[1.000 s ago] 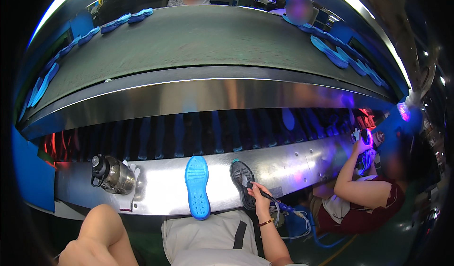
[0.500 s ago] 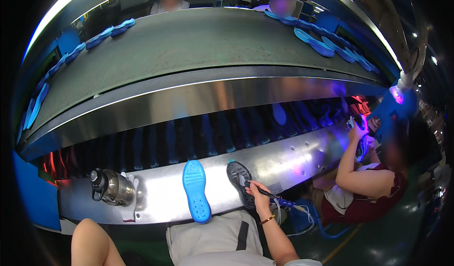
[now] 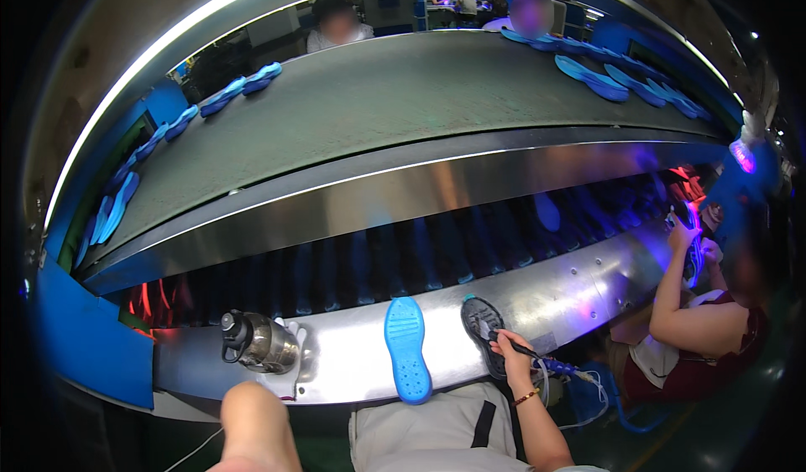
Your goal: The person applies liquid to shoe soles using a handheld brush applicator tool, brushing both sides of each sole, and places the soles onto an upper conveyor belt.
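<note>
My right hand [image 3: 513,353] is closed around a slim black-handled brush [image 3: 524,348]. Its pale tip rests on a black shoe outsole [image 3: 475,313] that lies on the steel ledge in front of me. Beside that outsole, to its left, lies a bright blue shoe sole [image 3: 406,350] with grooves and small holes, untouched. A bare bent limb of mine shows at the lower left; whether it is an elbow or a knee I cannot tell. My left hand is not visible.
A dark, translucent bottle [image 3: 274,346] stands on the ledge [image 3: 340,363] beside white gloves [image 3: 288,381]. Beyond is a green conveyor belt [image 3: 361,94] with blue soles [image 3: 592,79]. A blue hose [image 3: 561,368] and white cables run right, towards a co-worker [image 3: 701,321] handling a sole.
The whole view has shifted, so the scene sits further right. My bare limb at the lower left has moved right relative to the bottle. The brush stays on the black outsole.
</note>
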`<state>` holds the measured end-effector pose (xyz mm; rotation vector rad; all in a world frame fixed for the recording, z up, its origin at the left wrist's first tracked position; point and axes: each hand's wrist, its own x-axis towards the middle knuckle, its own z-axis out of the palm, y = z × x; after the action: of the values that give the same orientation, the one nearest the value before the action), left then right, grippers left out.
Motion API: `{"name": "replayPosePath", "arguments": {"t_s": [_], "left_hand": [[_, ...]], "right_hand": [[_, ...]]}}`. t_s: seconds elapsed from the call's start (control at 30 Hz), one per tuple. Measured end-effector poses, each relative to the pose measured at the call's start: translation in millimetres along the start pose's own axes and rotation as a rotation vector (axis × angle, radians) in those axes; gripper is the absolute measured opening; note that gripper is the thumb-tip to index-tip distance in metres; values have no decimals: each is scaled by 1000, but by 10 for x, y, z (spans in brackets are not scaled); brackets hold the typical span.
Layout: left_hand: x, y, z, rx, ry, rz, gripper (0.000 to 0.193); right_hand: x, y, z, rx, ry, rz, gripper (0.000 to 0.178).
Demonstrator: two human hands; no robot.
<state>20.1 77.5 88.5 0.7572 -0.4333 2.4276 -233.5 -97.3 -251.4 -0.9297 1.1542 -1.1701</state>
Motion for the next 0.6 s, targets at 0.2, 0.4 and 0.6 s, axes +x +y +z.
{"name": "replayPosePath", "arguments": {"t_s": [0.2, 0.4, 0.6], "left_hand": [[25, 517, -92, -1031, 269, -703, 45], [259, 472, -68, -2403, 389, -1449, 36], [56, 331, -184, -2519, 340, -1286, 30]], "right_hand": [[-16, -28, -14, 22, 19, -7, 18], [24, 14, -84, -3, 36, 0, 18], [-7, 0, -68, 5, 41, 1, 18]]}}
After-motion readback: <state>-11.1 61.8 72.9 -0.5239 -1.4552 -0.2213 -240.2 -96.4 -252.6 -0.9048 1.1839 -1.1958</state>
